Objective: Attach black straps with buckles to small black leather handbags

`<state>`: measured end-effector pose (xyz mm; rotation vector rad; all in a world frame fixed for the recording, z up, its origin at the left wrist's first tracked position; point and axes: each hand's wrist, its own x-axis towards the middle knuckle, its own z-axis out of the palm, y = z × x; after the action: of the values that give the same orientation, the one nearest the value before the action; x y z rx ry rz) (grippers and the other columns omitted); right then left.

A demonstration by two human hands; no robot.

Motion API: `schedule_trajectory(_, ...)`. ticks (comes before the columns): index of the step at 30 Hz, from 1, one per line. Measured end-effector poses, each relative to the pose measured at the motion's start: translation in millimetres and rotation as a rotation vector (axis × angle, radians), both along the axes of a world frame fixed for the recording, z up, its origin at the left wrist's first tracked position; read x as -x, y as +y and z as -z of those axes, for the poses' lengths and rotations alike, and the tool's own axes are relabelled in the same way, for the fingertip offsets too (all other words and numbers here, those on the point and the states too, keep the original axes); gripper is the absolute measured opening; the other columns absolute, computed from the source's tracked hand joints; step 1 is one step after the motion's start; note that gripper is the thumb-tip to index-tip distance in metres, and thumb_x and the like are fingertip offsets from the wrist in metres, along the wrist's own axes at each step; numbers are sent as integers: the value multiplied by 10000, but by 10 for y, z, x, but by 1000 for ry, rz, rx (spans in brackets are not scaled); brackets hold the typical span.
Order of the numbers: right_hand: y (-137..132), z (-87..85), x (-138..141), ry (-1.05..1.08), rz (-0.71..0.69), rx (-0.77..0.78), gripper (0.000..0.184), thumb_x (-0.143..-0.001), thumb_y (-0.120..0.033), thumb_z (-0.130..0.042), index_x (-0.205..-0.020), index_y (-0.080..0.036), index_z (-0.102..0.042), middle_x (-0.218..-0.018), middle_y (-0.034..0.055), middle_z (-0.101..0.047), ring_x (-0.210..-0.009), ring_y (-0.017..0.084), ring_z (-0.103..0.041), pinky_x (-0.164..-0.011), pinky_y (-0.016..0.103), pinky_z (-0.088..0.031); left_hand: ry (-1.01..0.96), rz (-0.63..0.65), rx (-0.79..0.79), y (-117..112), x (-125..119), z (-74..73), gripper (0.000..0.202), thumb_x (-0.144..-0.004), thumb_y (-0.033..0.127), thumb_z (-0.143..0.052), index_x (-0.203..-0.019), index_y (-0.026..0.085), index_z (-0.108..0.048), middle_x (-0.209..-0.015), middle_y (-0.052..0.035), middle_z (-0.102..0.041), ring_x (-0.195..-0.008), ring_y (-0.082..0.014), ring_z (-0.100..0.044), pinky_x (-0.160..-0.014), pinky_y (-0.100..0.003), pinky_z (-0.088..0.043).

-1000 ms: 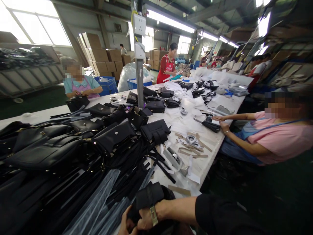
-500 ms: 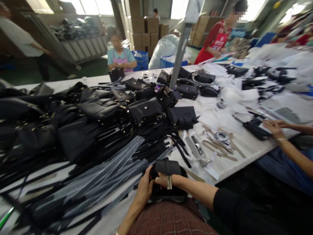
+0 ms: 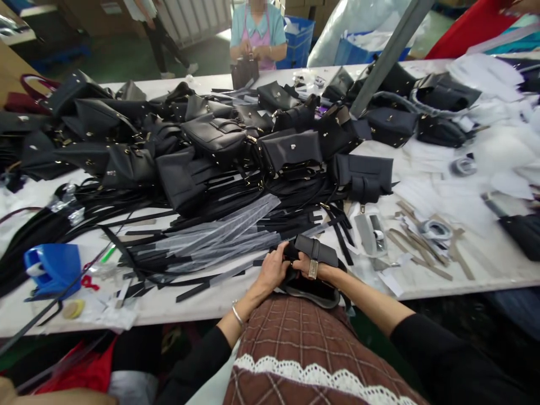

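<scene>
A small black handbag rests at the table's front edge against the brown checked apron, its mouth open toward me and its dark flap folded back. My left hand is closed on the bag's left rim, thumb toward the opening. Beside it, my right hand reaches under the flap with bent fingers, gripping the bag near the same spot; its fingertips are partly hidden. A gold-coloured watch or clasp lies over the right wrist. Black straps, some in clear plastic, are spread left of the bag.
Black handbags are heaped across the table. A blue tape dispenser stands at left. Grey strips and a tape roll lie at right. A slanted metal post rises at the back. Opposite, a person holds a dark bag.
The view has swung down and to the left, bringing the tape dispenser into sight. Both my hands stay on the handbag with little change of grip.
</scene>
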<state>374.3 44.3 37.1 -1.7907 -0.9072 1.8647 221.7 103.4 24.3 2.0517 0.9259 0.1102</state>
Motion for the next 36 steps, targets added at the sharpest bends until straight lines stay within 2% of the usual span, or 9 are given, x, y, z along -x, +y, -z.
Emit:
schedule_trajectory(3,99,-122,-68,-57,-106,50,342,-786,-265,-631,-482,-165,-511,-315,-15,-435,-288,86,-375,-308,208,-239,13,25,-61,70,30,-69,566,-802,157,-558,-1347,215,-420,-944,-32,-612,-905,-206,-580,-843,-349,-462)
schedule_trajectory(6,92,-356,-316,-26,-173,35,289,-791,-387,-667,-647,-140,-628,-529,25,-629,-411,112,-537,-376,197,-360,-63,25,-132,155,58,-226,504,-784,118,-554,-1275,205,-478,-1063,-57,-607,-1025,-216,-559,-907,-372,-444)
schedule_trajectory(9,-72,-597,-629,75,-210,42,448,-836,-589,-573,-908,-157,-664,-751,41,-706,-510,108,-595,-453,196,-430,-167,56,-138,185,48,-406,387,-806,99,-535,-1179,202,-536,-1063,-54,-628,-1025,-206,-563,-919,-368,-432)
schedule_trajectory(12,-288,-711,-821,224,-165,84,540,-818,-640,-570,-1060,-161,-627,-805,49,-712,-495,91,-570,-458,199,-416,-216,187,-114,138,-20,-529,287,-848,174,-576,-1133,208,-565,-1067,-54,-652,-1017,-210,-576,-899,-361,-430)
schedule_trajectory(19,-393,-607,-693,363,181,-103,405,-714,-470,-756,-850,-112,-626,-678,18,-669,-462,64,-519,-469,190,-404,-79,471,-280,82,-270,-612,238,-887,304,-601,-1103,207,-584,-1031,-61,-679,-989,-228,-601,-917,-410,-353)
schedule_trajectory(23,-455,-645,-735,414,216,-97,470,-789,-547,-661,-955,-110,-620,-758,57,-704,-478,76,-551,-457,188,-402,-52,453,-253,204,-262,-644,156,-899,256,-572,-1046,210,-597,-1014,-50,-687,-972,-203,-605,-898,-383,-343)
schedule_trajectory(28,-695,-630,-937,383,234,-29,440,-785,-513,-683,-863,-81,-654,-587,12,-637,-409,36,-457,-412,158,-297,-103,383,-172,262,-201,-715,159,-862,257,-608,-1017,223,-613,-1014,-27,-699,-984,-195,-603,-934,-377,-338)
schedule_trajectory(32,-707,-588,-926,313,239,-52,404,-767,-496,-701,-751,-98,-636,-519,-25,-580,-370,14,-364,-377,164,-200,-128,457,-172,158,-361,-806,244,-830,351,-660,-1026,212,-616,-994,-28,-701,-952,-210,-602,-961,-385,-349)
schedule_trajectory(36,-647,-627,-893,272,217,-101,411,-757,-519,-702,-749,-115,-622,-554,-22,-601,-398,26,-400,-406,167,-246,-87,474,-105,59,-552,-872,230,-865,408,-603,-920,186,-623,-910,-39,-684,-857,-205,-617,-811,-313,-436)
